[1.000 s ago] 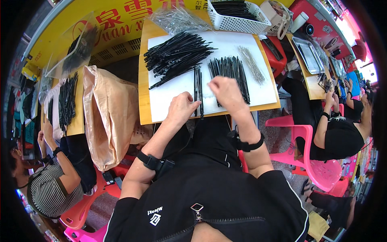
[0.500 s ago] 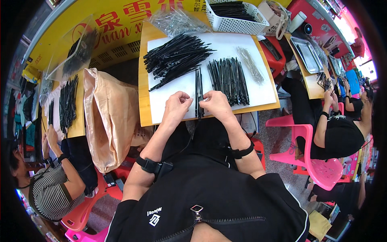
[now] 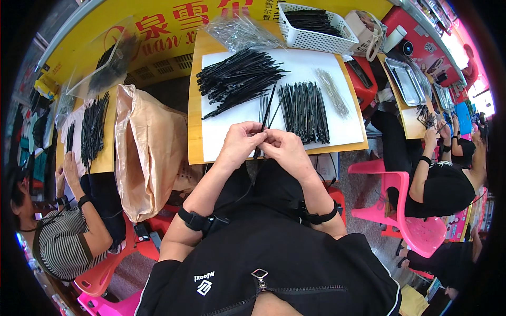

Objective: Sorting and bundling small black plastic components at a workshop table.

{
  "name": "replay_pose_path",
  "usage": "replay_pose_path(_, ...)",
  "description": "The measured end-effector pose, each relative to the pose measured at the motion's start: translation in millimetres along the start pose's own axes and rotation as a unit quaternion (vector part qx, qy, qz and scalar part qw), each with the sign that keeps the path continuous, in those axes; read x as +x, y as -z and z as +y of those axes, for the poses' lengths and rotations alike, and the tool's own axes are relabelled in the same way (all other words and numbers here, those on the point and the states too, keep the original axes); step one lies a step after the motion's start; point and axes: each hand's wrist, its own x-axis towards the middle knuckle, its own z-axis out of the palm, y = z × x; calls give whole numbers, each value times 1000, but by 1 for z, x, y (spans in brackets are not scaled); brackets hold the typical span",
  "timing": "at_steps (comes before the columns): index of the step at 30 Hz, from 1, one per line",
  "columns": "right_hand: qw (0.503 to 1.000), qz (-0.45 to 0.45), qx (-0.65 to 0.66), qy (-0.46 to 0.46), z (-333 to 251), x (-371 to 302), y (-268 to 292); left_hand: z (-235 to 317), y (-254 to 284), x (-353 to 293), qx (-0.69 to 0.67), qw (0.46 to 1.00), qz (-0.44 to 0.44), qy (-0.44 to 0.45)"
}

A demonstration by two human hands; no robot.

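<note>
Thin black strips (image 3: 268, 107), seemingly two with fingers hiding their lower ends, sit pinched between left hand (image 3: 242, 143) and right hand (image 3: 288, 148) over the white board's (image 3: 222, 126) near edge; a loose pinch could drop one. Around them: two black piles (image 3: 304, 113), one pale bundle (image 3: 332, 94), one white basket (image 3: 316, 43).

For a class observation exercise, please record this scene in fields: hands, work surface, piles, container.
Left hand: fingertips pinching thin black strips
Right hand: fingertips close to the left's, on the same strips
Surface: white sheet on a wooden table
Left pile: loose black heap
Right side: neat black row, pale strands beside it
Container: white basket at the far edge, holding dark strips
</note>
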Motion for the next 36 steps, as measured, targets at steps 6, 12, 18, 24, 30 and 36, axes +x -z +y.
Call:
replay_pose_path(6,973,15,-170,153,1,-1,7,15,8,-17,-103,993,-13,61)
replay_pose_path(12,916,19,-284,283,3,2,14,18,10,-34,47,999,19,-13)
replay_pose_path(18,897,6,-308,316,-7,-12,13,38,-1,-59,200,977,67,-42)
replay_pose_path(24,880,2,-314,357,-8,-18,11,36,-9,-69,194,974,88,-72)
replay_pose_path(30,876,-10,-304,374,-5,-11,10,32,-10,-67,173,976,101,-79)
replay_pose_path(36,866,-28,-308,393,4,10,6,31,-5,-58,211,968,119,-63)
